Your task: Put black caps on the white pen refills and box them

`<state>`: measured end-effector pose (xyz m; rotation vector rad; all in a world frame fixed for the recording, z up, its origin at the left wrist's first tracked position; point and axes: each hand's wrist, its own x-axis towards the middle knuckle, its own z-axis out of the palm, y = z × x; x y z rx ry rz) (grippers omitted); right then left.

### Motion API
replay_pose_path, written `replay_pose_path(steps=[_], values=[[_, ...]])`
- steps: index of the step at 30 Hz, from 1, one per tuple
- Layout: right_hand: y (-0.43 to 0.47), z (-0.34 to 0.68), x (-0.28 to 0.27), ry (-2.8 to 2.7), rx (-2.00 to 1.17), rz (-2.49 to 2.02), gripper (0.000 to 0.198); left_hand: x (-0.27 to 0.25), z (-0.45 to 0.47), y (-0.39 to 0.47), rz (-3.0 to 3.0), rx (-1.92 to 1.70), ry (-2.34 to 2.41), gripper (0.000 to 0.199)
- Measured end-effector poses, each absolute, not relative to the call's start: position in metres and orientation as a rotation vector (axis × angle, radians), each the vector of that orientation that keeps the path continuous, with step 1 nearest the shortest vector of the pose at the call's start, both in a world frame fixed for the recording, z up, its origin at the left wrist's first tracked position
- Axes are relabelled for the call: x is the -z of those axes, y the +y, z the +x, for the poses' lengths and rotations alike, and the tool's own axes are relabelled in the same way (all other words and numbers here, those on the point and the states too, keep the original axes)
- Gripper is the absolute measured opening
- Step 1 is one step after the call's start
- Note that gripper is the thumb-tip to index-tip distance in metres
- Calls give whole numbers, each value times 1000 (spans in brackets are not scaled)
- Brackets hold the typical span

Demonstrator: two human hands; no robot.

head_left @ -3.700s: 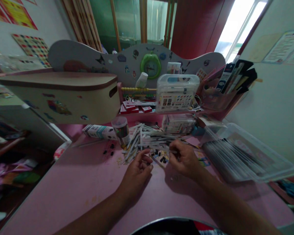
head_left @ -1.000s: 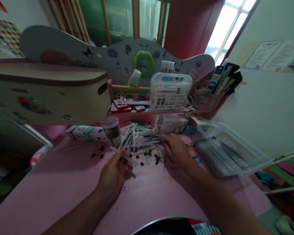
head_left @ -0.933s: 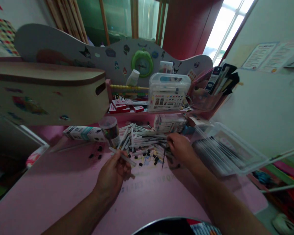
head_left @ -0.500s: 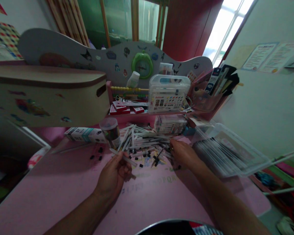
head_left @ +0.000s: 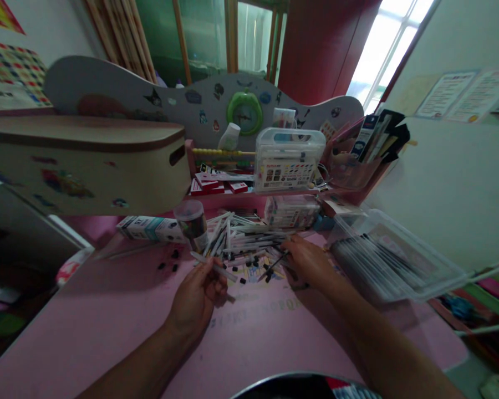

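Observation:
My left hand [head_left: 202, 288] is closed on a whitish pen barrel [head_left: 224, 272], pinched between thumb and fingers above the pink desk. My right hand [head_left: 305, 257] pinches the upper end of a thin dark pen refill [head_left: 273, 266], whose other end slants down and left toward the desk. Behind both hands lies a loose pile of white pen barrels [head_left: 249, 239]. Small black caps [head_left: 243, 281] are scattered in front of the pile, and a few more black caps [head_left: 175, 254] lie left of it.
A clear plastic bin [head_left: 436, 271] with many dark and clear sticks stands on the right. Beside the pile are a clear round tub [head_left: 189, 213] and a long box [head_left: 149, 228]. A shelf holding a clear carry case [head_left: 290, 160] and a cream box [head_left: 149, 183] overhangs the back.
My right hand has shifted slightly left and down and now grips the dark refill that lay among the caps. My left hand still holds the barrel. The view has shifted slightly.

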<state>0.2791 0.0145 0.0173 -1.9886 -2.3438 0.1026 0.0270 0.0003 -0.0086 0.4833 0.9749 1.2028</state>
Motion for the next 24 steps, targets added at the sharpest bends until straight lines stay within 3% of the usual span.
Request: replay_pose_path(steps=[6,10,14,24], values=[[16,285,-22,-2315,-198,-1754,15,9,28,2,461,-1253,977,15],[12,285,-34,-2212,-562,-1351,13,11,27,6,395,-1279,948,9],[7,280,-38,-2178,-906,-1215,13,11,25,9,284,-1288,918,16],[8,276,-28,-2221,-1016,-1214,13,7,26,9,215,-1283,933,22]])
